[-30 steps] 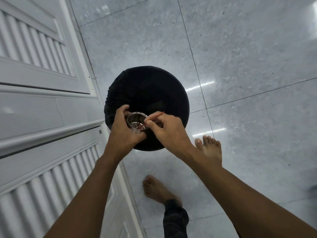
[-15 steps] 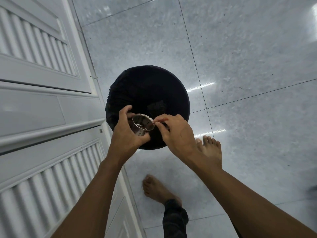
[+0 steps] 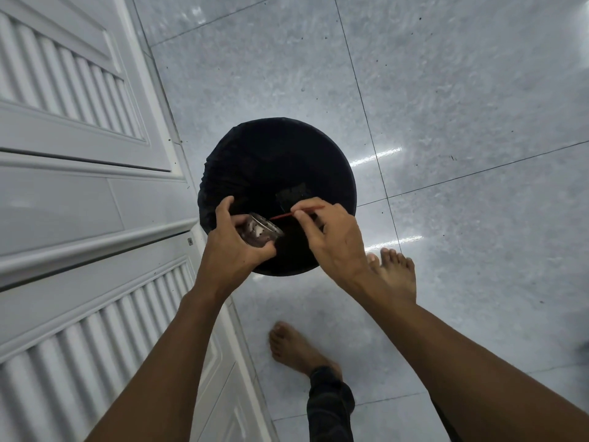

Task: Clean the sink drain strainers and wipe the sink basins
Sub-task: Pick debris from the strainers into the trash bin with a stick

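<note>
1. The left hand (image 3: 229,250) is gripping a round metal drain strainer (image 3: 258,231), thumb and fingers curled round its shiny, perforated wall. The strainer is tipping on its side over the 7 o'clock part of the bin's mouth.
2. The right hand (image 3: 334,240) is pinching a thin, straight red stick (image 3: 285,215) between thumb and fingertips. The stick's tip is pointing towards 9 o'clock and reaching the strainer's rim.
3. A round bin (image 3: 274,154) lined with a crinkled black bag is sitting at the centre of the view. A dark square patch (image 3: 291,194) is lying inside it, too dim to identify.
4. Glossy pale grey tiles (image 3: 446,106), flecked with dark specks, are reflecting streaks of light at 3 o'clock from the bin.
5. White louvred cabinet doors (image 3: 79,193) are filling the 9 o'clock side. A tiny label (image 3: 190,240) on one is too small to read.
6. Two bare feet are standing on the tiles, one (image 3: 296,349) at 6 o'clock under a dark trouser cuff (image 3: 330,400), the other (image 3: 393,272) partly hidden behind the right wrist.
</note>
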